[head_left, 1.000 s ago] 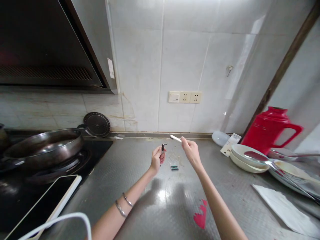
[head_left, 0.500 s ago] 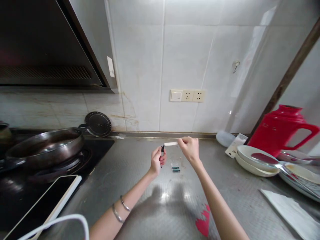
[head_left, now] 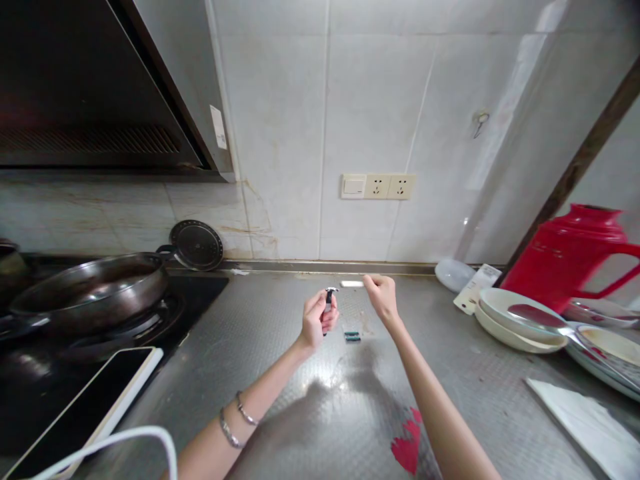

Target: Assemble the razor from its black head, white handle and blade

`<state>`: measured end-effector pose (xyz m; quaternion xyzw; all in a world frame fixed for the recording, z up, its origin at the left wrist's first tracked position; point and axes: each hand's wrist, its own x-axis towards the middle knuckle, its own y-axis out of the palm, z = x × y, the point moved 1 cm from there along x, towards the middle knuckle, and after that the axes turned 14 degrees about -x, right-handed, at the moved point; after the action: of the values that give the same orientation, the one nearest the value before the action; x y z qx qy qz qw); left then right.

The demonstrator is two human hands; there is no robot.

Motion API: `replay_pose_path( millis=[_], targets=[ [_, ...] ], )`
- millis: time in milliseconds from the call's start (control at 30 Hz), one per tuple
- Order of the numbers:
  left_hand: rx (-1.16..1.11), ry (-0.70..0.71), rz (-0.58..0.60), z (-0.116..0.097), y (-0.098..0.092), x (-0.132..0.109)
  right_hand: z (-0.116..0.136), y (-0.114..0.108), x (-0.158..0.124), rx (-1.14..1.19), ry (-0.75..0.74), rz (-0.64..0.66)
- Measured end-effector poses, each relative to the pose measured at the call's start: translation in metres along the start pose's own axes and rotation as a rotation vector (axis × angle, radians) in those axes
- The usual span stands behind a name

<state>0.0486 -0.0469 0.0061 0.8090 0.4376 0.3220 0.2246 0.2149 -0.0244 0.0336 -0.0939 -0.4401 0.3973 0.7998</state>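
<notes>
In my left hand (head_left: 316,320) is a small black-handled tool (head_left: 329,300) with a short, silvery crosspiece on top; it looks like a razor, held upright. My right hand (head_left: 383,298) is closed around one end of a short white stick (head_left: 352,284), which points left toward the tool's head. A narrow gap separates the stick from the tool. Below and between the hands, two small dark teal pieces (head_left: 353,337) lie side by side on the metal counter (head_left: 280,387). They are too small to name for certain.
On the left are a hob with a steel pan (head_left: 90,287) and a white-edged phone or tablet (head_left: 90,413) with a white cable. Stacked dishes (head_left: 520,320), a red thermos jug (head_left: 565,260) and a white cloth or paper (head_left: 585,427) stand on the right. Wall sockets (head_left: 377,187) are ahead.
The white stick in my right hand has moved away from the tool's head, to the right. My left hand has turned slightly, showing the head's silvery crosspiece more clearly.
</notes>
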Motion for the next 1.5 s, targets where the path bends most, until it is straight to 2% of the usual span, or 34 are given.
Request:
replay_pose_path(
  millis=[133,300,400,467,567,700,800,900,1067,1267,1400,1500],
  targets=[
    [0.069,-0.063,0.04,-0.003,-0.002,0.004,-0.007,0.002,0.003,0.107,0.121,0.033],
    [0.342,-0.031,-0.037,-0.007,-0.005,0.01,0.001,-0.001,0.003,0.092,0.112,0.056],
    [0.404,-0.014,-0.01,-0.009,-0.005,0.013,0.0,-0.002,0.003,0.05,0.094,0.032],
    [0.379,-0.02,-0.005,-0.01,-0.006,0.014,-0.002,-0.002,0.003,0.001,0.084,-0.009],
    [0.248,-0.11,-0.044,-0.006,-0.01,0.014,-0.002,-0.002,0.002,-0.065,0.073,-0.069],
    [0.064,-0.203,-0.075,0.001,-0.011,0.008,0.009,0.001,-0.001,-0.129,-0.03,-0.123],
    [-0.027,-0.229,-0.039,0.002,-0.008,0.004,0.013,0.005,-0.004,-0.17,-0.093,-0.14],
    [-0.078,-0.236,0.0,0.0,-0.005,0.003,0.007,0.006,-0.005,-0.191,-0.081,-0.146],
    [-0.024,-0.214,-0.025,0.001,-0.005,0.003,0.006,0.005,-0.004,-0.174,-0.084,-0.158],
    [0.006,-0.179,0.012,0.002,-0.004,0.004,0.005,0.012,-0.007,-0.14,-0.103,-0.15],
    [0.086,-0.143,-0.067,0.004,-0.009,0.005,0.009,0.011,-0.007,-0.136,-0.109,-0.165],
    [0.175,-0.127,-0.073,0.006,-0.012,0.006,0.014,0.01,-0.007,-0.153,-0.145,-0.173]
  ],
)
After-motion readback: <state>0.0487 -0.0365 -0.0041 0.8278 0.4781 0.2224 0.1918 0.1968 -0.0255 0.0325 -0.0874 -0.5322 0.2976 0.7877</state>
